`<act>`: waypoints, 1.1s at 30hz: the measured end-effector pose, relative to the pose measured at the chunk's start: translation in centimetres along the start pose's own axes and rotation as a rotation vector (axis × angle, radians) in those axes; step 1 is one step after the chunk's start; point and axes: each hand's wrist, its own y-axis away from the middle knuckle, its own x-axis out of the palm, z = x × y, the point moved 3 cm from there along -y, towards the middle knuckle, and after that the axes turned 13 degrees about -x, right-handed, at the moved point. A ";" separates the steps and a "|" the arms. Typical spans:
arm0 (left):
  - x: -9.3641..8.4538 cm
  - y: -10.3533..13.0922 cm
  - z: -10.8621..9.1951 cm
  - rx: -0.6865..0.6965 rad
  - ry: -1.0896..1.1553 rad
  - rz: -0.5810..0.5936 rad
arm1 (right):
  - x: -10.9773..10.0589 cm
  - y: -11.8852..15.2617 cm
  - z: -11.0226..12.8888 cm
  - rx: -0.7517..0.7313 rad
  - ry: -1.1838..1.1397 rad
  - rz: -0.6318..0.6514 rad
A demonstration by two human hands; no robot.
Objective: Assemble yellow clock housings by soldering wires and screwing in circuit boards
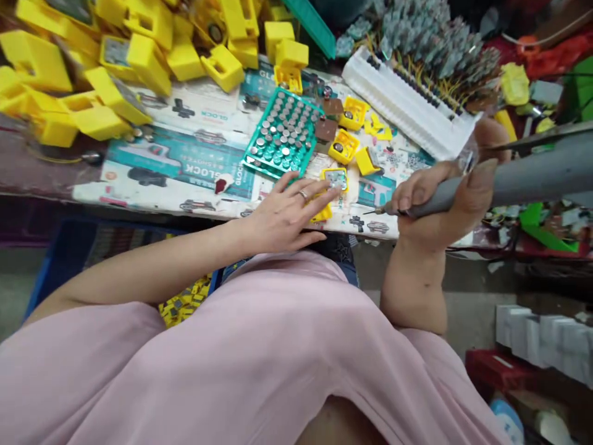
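My left hand lies with its fingers stretched out at the front of the table. Its fingertips reach a small yellow casing with a grey inner part; whether they press on it I cannot tell. Under the fingers another yellow piece is partly covered. My right hand is wrapped round a grey electric screwdriver, whose thin bit points left, apart from the casing. Just beyond my left hand sits a green tray with several rows of round silver button cells. Open yellow casings stand beside it.
Yellow casings are heaped at the back left. A white foam strip holds several wired dark parts, with a grey pile behind. Small yellow bits lie nearby. Below the table's front edge stands a blue bin with yellow pieces.
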 end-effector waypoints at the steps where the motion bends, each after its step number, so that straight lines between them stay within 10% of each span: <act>1: -0.1 0.0 0.3 -0.007 0.014 -0.005 | 0.2 0.2 0.2 -0.052 -0.007 -0.028; 14: 0.3 0.1 1.1 -0.078 0.103 -0.080 | 5.3 1.8 0.8 -0.222 -0.423 0.089; 33: 0.4 0.6 1.2 -0.106 0.116 -0.082 | 3.7 1.3 1.4 -0.065 -0.126 0.044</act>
